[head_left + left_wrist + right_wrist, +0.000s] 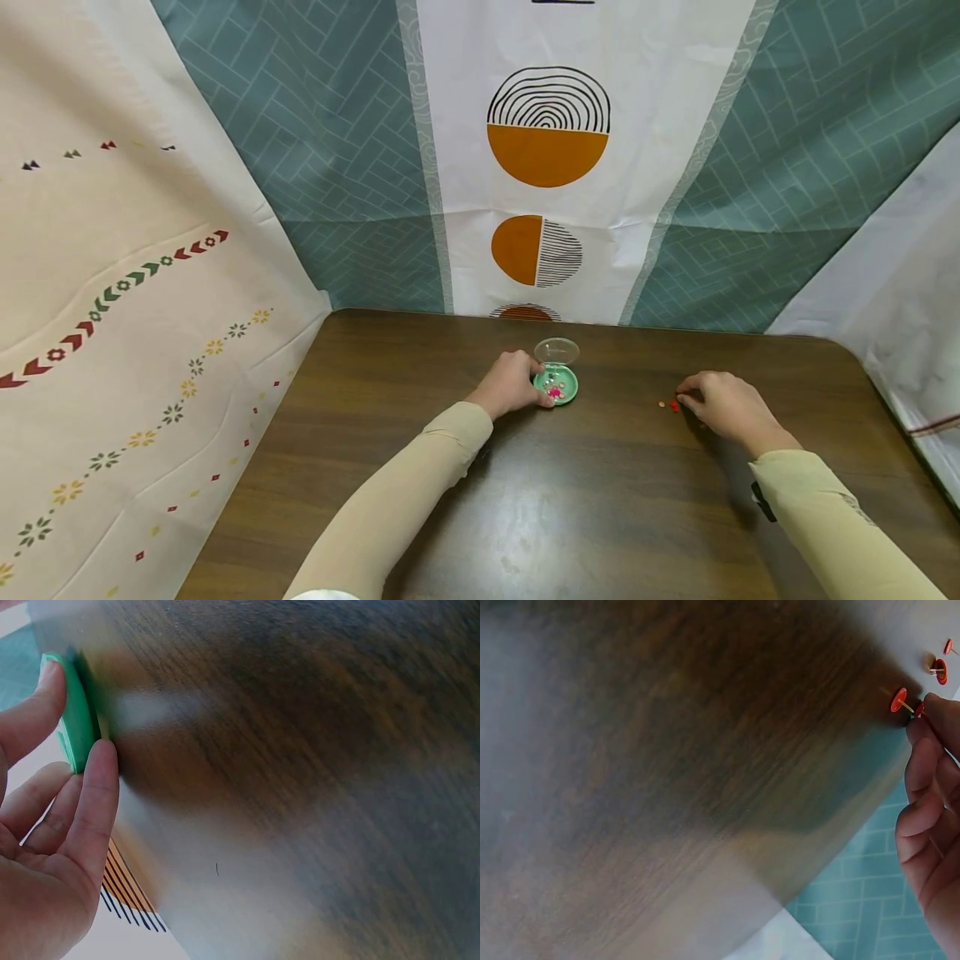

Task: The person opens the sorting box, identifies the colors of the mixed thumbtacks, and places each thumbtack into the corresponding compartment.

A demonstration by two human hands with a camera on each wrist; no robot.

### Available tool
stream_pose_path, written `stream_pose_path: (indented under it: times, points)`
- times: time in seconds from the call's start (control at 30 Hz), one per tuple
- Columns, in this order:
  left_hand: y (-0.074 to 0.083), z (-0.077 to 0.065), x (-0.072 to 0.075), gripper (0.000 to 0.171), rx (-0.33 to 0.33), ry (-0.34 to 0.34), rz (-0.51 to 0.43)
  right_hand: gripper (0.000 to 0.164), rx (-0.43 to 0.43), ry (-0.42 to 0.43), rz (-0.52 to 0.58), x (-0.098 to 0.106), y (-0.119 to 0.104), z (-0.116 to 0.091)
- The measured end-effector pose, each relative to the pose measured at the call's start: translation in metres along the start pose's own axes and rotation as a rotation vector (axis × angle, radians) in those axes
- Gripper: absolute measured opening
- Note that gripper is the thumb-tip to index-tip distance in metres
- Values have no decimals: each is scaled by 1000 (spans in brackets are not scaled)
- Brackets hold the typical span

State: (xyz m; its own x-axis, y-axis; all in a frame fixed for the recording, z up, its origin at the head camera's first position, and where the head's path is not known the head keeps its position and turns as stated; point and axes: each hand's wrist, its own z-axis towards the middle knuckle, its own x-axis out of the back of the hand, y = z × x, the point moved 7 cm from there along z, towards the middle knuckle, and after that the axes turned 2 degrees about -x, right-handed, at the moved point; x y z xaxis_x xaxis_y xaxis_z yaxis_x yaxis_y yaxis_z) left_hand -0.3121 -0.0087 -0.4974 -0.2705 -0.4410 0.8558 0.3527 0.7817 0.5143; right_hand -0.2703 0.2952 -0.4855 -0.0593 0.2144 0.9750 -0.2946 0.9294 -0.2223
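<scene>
Pinching a red tack [919, 710] between thumb and finger of the right hand [723, 406], with loose red tacks [898, 699] just beside on the brown worktop [600, 475]. Gripping, well apart toward the middle, a round green case [572, 387] by its edge in the left hand [512, 385]; clear lid [557, 351] raised, small pink pieces [555, 392] inside. Backed by a teal-and-white cloth [360, 167].

Green case [79, 716] in the left hand [52, 862]
</scene>
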Motion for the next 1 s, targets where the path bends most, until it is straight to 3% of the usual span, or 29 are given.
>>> stream_pose_path:
  times: [0.5,1.0]
  points:
    - [-1,-1,1,62,6,-6,1,10,-36,-48,-15,-1,-1,0]
    - [-2,0,-1,61,5,2,-2,4,-28,-33,-62,1,2,1]
